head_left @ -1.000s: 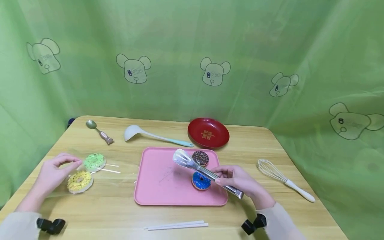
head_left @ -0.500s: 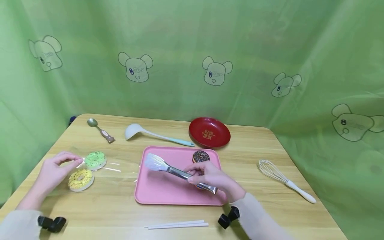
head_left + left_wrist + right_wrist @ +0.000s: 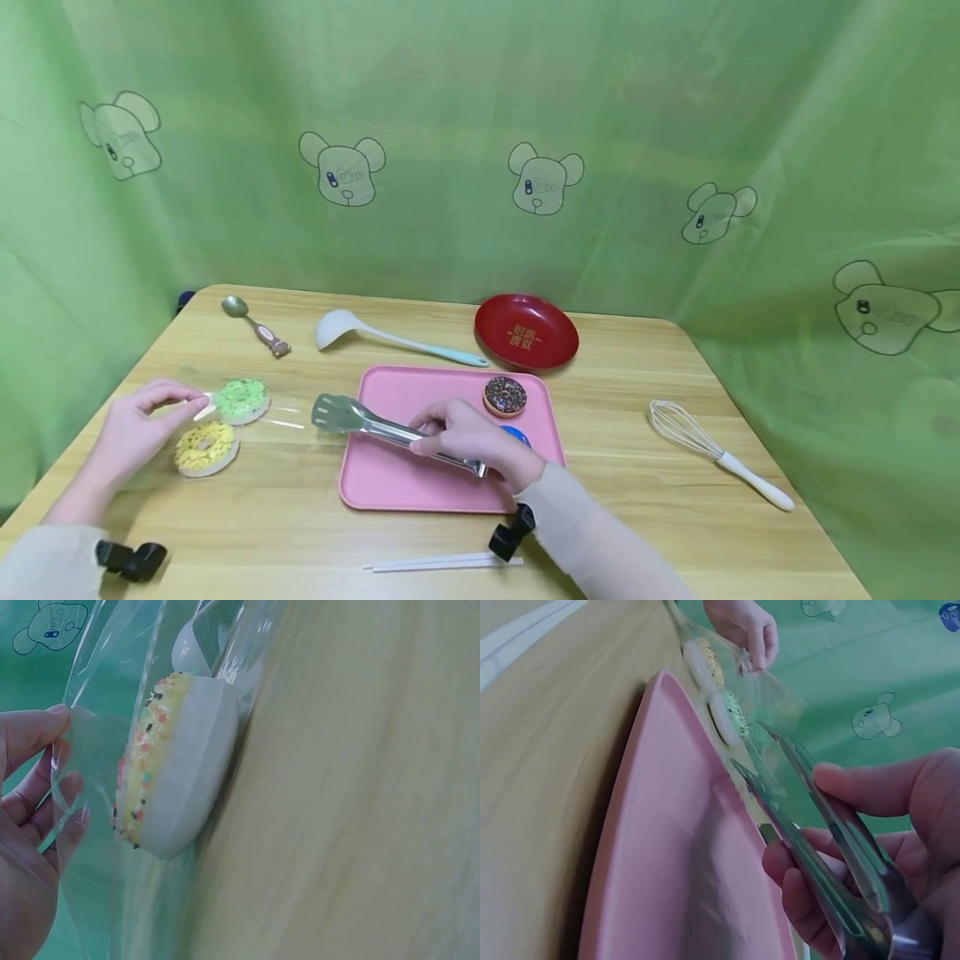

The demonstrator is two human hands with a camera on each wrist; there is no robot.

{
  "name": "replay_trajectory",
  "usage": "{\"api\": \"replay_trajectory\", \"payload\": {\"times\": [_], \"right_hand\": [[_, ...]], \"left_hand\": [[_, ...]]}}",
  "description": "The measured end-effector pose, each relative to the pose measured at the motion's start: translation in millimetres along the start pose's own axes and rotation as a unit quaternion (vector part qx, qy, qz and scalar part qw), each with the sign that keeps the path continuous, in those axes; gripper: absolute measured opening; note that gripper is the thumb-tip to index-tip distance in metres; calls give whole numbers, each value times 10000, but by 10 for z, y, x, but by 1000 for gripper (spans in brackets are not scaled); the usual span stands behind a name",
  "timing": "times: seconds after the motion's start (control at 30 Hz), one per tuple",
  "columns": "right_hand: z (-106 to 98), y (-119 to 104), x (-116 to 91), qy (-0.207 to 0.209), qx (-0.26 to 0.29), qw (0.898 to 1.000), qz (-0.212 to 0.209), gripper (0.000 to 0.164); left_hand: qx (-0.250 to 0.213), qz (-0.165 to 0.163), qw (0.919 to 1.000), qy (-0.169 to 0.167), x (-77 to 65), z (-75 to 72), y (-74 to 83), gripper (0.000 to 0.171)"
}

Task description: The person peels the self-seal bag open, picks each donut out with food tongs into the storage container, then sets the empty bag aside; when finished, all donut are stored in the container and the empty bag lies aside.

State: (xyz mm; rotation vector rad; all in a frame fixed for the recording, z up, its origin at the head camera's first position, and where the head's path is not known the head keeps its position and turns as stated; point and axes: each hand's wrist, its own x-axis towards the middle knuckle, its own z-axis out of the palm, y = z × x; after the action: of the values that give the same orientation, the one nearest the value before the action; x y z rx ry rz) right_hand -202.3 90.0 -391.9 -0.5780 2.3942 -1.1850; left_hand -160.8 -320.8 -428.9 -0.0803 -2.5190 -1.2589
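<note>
My left hand [image 3: 146,421] pinches the edge of a clear plastic bag [image 3: 94,780] between thumb and fingers and holds it raised. In the left wrist view, a yellow doughnut [image 3: 172,765] with sprinkles shows through the film. A green doughnut [image 3: 238,400] lies beside it in the head view, also within the bag's area. My right hand [image 3: 468,437] grips metal tongs [image 3: 386,429] around the middle. Their arms are spread with nothing between them, and their tips are over the left edge of the pink tray [image 3: 390,492], pointing at the bag.
On the tray sit a chocolate doughnut [image 3: 495,400] and a blue doughnut [image 3: 516,432], partly hidden by my right hand. Behind are a red plate [image 3: 525,321], a ladle [image 3: 405,340] and a spoon [image 3: 258,329]. A whisk [image 3: 720,457] lies right, chopsticks [image 3: 435,564] in front.
My right hand has carried the tongs leftward across the tray, from above the doughnuts to its left edge. The left hand has stayed in place with the bag.
</note>
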Motion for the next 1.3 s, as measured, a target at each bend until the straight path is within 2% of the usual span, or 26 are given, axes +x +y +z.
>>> {"api": "replay_trajectory", "payload": {"times": [0.37, 0.6, 0.77, 1.03, 1.3], "right_hand": [[244, -114, 317, -133, 228, 9996, 142, 21], [333, -173, 539, -93, 618, 9978, 228, 23], [396, -264, 661, -110, 913, 9952, 340, 26], [504, -379, 821, -133, 1312, 9892, 637, 31], [618, -450, 949, -143, 1748, 9792, 1019, 26]], "left_hand": [[2, -203, 9997, 161, 26, 56, 1, 28], [-7, 12, 9993, 367, 24, 69, -2, 24], [-35, -85, 9987, 504, 29, 99, 1, 26], [-195, 21, 9974, 691, 31, 116, 10, 25], [-209, -60, 9968, 764, 6, 108, -9, 27]]}}
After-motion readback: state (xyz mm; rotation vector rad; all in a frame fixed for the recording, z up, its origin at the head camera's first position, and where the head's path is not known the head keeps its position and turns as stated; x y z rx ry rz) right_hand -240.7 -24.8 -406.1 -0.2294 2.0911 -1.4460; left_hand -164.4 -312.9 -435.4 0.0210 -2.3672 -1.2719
